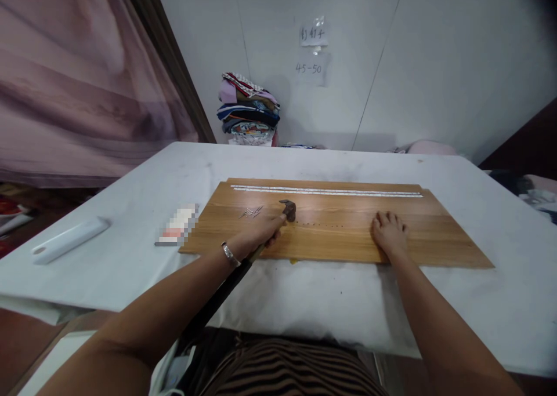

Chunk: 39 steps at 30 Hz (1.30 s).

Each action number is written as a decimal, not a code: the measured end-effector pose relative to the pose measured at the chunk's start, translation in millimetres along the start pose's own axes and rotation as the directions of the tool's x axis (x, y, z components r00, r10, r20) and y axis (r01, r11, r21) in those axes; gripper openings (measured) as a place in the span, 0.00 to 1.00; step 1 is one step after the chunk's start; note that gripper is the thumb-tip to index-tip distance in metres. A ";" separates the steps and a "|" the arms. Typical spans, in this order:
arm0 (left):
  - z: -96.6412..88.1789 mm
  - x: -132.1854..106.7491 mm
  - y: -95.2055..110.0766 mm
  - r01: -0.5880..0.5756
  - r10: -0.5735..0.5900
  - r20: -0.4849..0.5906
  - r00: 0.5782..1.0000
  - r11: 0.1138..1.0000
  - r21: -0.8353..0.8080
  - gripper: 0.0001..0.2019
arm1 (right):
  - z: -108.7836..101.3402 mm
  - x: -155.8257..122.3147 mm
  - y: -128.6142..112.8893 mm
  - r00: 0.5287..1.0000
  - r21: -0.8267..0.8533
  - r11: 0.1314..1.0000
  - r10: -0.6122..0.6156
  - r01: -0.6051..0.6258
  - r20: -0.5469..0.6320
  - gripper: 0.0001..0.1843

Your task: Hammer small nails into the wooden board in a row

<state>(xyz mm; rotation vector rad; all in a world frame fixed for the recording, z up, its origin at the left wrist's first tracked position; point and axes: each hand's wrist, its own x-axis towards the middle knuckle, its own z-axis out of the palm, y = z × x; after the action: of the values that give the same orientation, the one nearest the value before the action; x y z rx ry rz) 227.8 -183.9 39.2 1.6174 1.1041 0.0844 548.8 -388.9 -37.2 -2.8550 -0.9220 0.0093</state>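
My left hand [264, 232] is wrapped round the handle of a claw hammer [289, 209], with a silver bracelet on that wrist. The hammer's head is over the wooden board [331, 246], at the left end of a row of small dark nail heads [322, 225]; whether it touches the board I cannot tell. Several loose nails [251, 211] lie on the board left of the hammer head. Toward the board's right side, my right hand [390, 232] lies flat with its fingers spread, holding nothing.
Two white measuring strips [326, 192] run along the board's far edge. On the white table [143, 181] lie a white plastic object [69, 240] and a blurred-out card-like item [177, 225], both left of the board. Folded clothes [249, 112] are stacked by the wall.
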 end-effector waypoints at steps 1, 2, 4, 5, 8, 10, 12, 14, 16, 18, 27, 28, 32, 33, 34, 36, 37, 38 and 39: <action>0.7 1.0 -1.2 0.004 -0.004 0.007 1.000 1.000 0.006 0.22 | -0.4 -0.2 -0.3 1.000 -0.006 1.000 -0.001 0.001 0.000 0.32; 1.2 1.7 -1.7 0.007 -0.007 0.018 1.000 1.000 0.011 0.22 | -0.5 -0.3 -0.4 1.000 -0.015 1.000 -0.002 0.002 0.001 0.31; 1.7 1.9 -1.0 0.005 -0.005 0.026 1.000 1.000 0.007 0.22 | 0.2 -0.2 -0.2 1.000 -0.033 0.999 0.003 -0.003 0.000 0.31; 1.6 1.3 0.1 0.005 -0.005 0.025 1.000 1.000 0.001 0.21 | 0.7 0.0 0.1 1.000 -0.037 0.999 0.005 -0.005 0.001 0.31; 0.4 -2.1 4.8 0.004 -0.003 0.029 1.000 1.000 -0.020 0.20 | 2.1 0.8 0.7 1.000 -0.030 1.000 0.001 -0.001 0.005 0.31; -0.6 -4.0 6.9 -0.004 0.005 0.030 1.000 1.000 -0.029 0.20 | 2.5 1.1 1.0 1.000 -0.024 1.000 -0.001 0.001 0.004 0.31; -1.1 -4.1 7.0 -0.008 0.009 0.025 1.000 1.000 -0.030 0.20 | 2.7 1.3 1.2 1.000 -0.023 1.000 0.007 -0.007 0.001 0.31; -0.7 -3.0 5.7 0.001 0.000 0.019 1.000 1.000 -0.021 0.21 | 3.1 1.6 1.4 1.000 -0.017 1.000 0.012 -0.012 0.000 0.31; 0.4 -1.7 3.9 -0.008 0.008 0.016 1.000 1.000 -0.005 0.22 | 3.7 1.8 1.6 1.000 -0.006 1.000 0.012 -0.012 0.000 0.32; 1.7 -1.5 3.0 -0.021 0.021 0.014 1.000 1.000 0.004 0.22 | 4.3 1.9 1.9 1.000 -0.003 1.000 0.011 -0.011 -0.002 0.31; -1.9 -4.6 7.1 -0.012 0.013 0.034 0.999 1.000 -0.025 0.23 | 4.5 1.3 2.6 1.000 0.008 1.000 -0.004 0.004 -0.009 0.32; -2.6 -3.6 6.4 -0.019 0.020 0.040 0.999 0.999 -0.027 0.23 | 4.5 1.4 2.7 1.000 0.009 1.000 -0.005 0.005 -0.009 0.31; -2.7 1.6 0.7 -0.016 0.017 0.036 0.999 0.999 -0.028 0.23 | 3.4 1.3 1.8 1.000 0.010 1.000 0.001 -0.001 -0.006 0.31; -2.0 2.3 -0.4 -0.015 0.015 0.029 0.999 1.000 -0.025 0.23 | 2.7 1.1 1.4 1.000 0.009 1.000 0.002 -0.002 -0.006 0.32; -1.2 2.4 -1.1 -0.014 0.015 0.023 1.000 1.000 -0.023 0.23 | 2.0 0.8 0.8 1.000 0.009 1.000 0.001 -0.001 -0.005 0.32; 0.6 0.9 -0.4 -0.011 0.012 0.022 1.000 1.000 -0.023 0.22 | 0.4 0.1 -0.1 1.000 0.008 1.000 0.001 -0.001 -0.002 0.32; 1.3 -0.5 0.7 -0.010 0.010 0.024 1.000 1.000 -0.022 0.22 | -0.3 -0.2 -0.4 1.000 0.009 1.000 0.000 0.000 0.001 0.32; 1.8 -2.1 2.2 -0.005 0.006 0.025 1.000 1.000 -0.018 0.21 | -0.9 -0.4 -0.7 1.000 0.010 1.000 0.000 0.000 0.005 0.32; 2.0 -3.7 3.8 -0.001 0.001 0.023 1.000 1.000 -0.013 0.21 | -1.4 -0.5 -0.8 1.000 0.009 1.000 0.001 -0.001 0.007 0.32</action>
<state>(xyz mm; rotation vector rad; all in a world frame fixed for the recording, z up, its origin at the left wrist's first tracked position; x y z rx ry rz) 229.2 -187.7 43.1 1.6039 1.0833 0.0732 547.9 -388.7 -35.7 -2.8490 -0.9198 0.0241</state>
